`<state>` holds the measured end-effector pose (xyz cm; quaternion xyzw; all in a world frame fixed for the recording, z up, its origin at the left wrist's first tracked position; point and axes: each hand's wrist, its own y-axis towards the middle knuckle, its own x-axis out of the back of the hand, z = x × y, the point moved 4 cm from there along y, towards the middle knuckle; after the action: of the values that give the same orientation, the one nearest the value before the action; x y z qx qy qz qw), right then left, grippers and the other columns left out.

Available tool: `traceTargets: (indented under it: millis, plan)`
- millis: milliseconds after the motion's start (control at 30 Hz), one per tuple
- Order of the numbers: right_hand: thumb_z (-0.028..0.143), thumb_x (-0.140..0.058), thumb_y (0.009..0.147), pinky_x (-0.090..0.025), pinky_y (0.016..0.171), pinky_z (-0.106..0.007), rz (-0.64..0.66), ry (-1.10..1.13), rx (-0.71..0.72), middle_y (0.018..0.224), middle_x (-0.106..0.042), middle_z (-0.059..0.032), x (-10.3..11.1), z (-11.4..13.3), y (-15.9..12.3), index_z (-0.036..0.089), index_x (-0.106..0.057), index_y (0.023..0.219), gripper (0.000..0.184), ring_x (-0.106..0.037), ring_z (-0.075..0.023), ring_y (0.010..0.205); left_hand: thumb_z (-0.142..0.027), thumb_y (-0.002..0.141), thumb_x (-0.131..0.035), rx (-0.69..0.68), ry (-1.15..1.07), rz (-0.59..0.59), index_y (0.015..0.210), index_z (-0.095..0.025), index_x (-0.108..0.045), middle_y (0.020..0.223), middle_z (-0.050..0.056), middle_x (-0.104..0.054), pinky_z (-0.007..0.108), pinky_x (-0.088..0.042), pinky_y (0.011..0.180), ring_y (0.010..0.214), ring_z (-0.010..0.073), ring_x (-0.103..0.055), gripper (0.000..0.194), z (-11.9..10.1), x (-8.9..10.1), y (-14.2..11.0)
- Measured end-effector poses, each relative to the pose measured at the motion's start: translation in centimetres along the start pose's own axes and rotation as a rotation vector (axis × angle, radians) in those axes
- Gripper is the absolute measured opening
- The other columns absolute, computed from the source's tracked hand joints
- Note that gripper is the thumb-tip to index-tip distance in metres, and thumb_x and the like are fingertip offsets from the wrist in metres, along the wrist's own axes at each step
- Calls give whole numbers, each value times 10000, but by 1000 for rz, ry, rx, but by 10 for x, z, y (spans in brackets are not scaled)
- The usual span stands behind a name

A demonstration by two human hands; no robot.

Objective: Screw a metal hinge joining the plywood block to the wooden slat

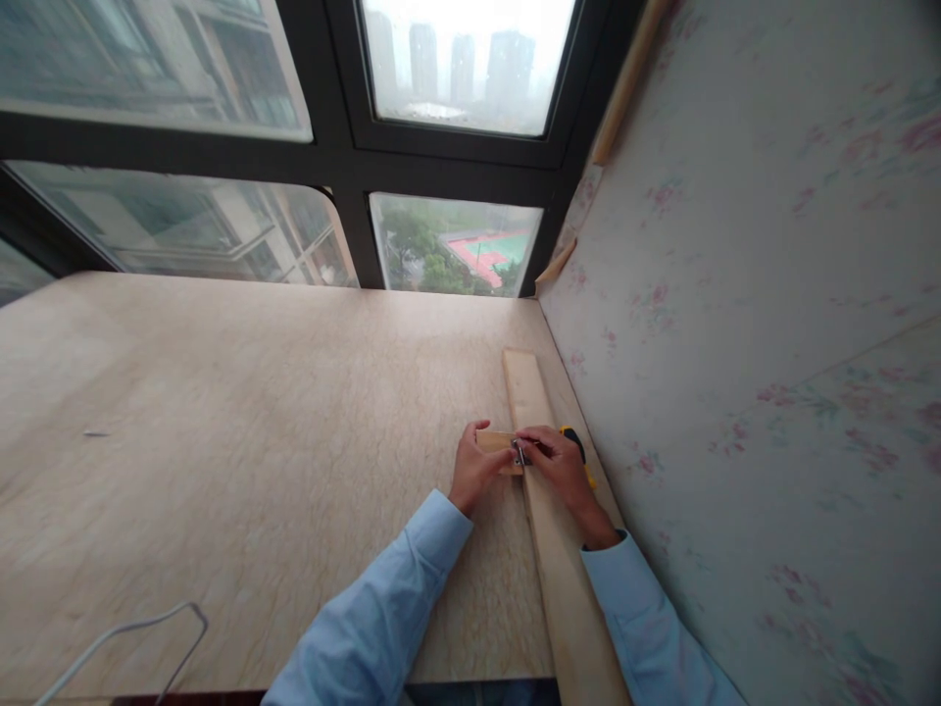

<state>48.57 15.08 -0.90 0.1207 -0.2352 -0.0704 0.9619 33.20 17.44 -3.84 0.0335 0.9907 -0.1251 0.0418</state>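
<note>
"Two hands meet over the long board (523, 387). What does the left hand (474, 471) have?"

"The small wooden piece (494, 442), between thumb and fingers. It sticks out from the board's left side, and the left thumb reaches the metal piece (519, 455)."

"And the right hand (560, 466)?"

"Its fingers are pinching at that same metal piece, right where the two woods meet. The exact grip is too small to make out."

"Where does the board lie?"

"On the surface (257, 412), near the flowered wall (735, 294), running from the near edge toward the window (456, 245)."

"Anything else there?"

"A yellow-and-black object (573, 443), partly hidden, just beyond the right hand, and a pale cable (139, 625) at the near left."
</note>
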Motion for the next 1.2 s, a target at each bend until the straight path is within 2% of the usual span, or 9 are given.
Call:
traceTargets:
  millis: [267,433,600,867,1200]
  plan:
    - [277,-581,870,-529,765,-332,-23,-75,100,894,-720,-59,0,5,-2,212,-711,905,150,-664,-200,847,-169,487,-853,42,-78,27,1158,-91,-494,831,63,-641,254,-488,625,714,165,-613,765,-2,-2,4]
    - [276,-562,885,-527,777,-339,-25,-106,128,912,-715,-62,0,7,-3,217,-707,928,163,-661,-203,861,-170,525,-835,51,-98,15,1143,-99,-503,810,52,-642,254,-488,621,699,161,-614,705,-7,-4,1]
    - [261,-560,886,-523,787,-332,-21,-112,129,926,-715,-62,0,8,-3,210,-706,943,165,-662,-198,869,-197,555,-820,33,-103,-17,1112,-98,-521,825,59,-636,250,-493,616,711,160,-614,640,-3,-5,3]
    - [260,-530,908,-520,802,-342,3,-102,121,953,-712,-64,1,10,-3,212,-697,975,187,-655,-198,890,-178,538,-808,52,-150,-10,1102,-98,-514,821,62,-642,250,-502,598,685,157,-619,641,-2,-5,3]
    - [303,-597,878,-509,749,-326,-10,-131,126,877,-701,-47,1,4,-3,215,-678,886,120,-646,-197,826,-214,529,-838,38,-107,-11,1097,-98,-522,816,70,-657,244,-490,604,689,162,-624,660,-1,-4,4]
